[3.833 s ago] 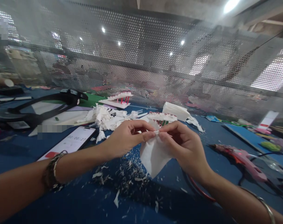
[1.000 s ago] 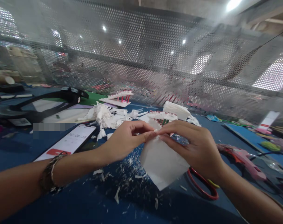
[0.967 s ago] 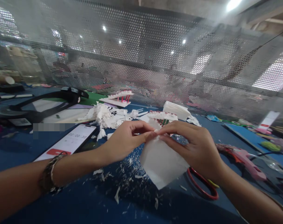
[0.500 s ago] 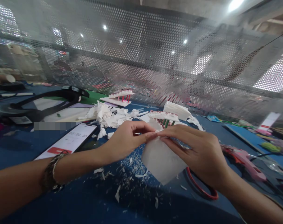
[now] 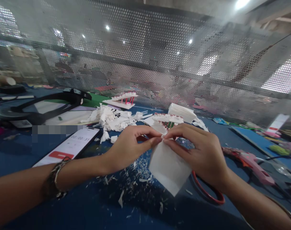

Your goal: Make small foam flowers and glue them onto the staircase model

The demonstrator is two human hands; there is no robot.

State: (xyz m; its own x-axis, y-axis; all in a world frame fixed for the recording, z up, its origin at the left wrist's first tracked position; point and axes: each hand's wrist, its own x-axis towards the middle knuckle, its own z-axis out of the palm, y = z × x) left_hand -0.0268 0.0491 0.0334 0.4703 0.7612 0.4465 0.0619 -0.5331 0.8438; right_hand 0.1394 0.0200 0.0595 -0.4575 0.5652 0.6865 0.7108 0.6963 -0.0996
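Shows nearest a dark blue flat tabletop (image 5: 88,210) strewn with small torn white paper shreds (image 5: 120,198). Dangles above it, corner down, a thin white angular sheet of paper (image 5: 171,167), with a long axis from gathered top down towards the wearer, leaning slightly right. Pinches that top with thumb and fingertips of the bare left hand (image 5: 127,148) and, just beside, with thumb and fingertips of the bare right hand (image 5: 200,153), both closed on paper. Spreads the broad part below the fingertips, nearer the right hand and partly hidden by it; meets the left only near the top. Cannot make out any fold inside the pinch. Has a curved red loop (image 5: 216,201) under the right hand, then, beyond the fingertips, a crumpled white paper heap (image 5: 109,118) and a grey perforated metal screen (image 5: 147,73).
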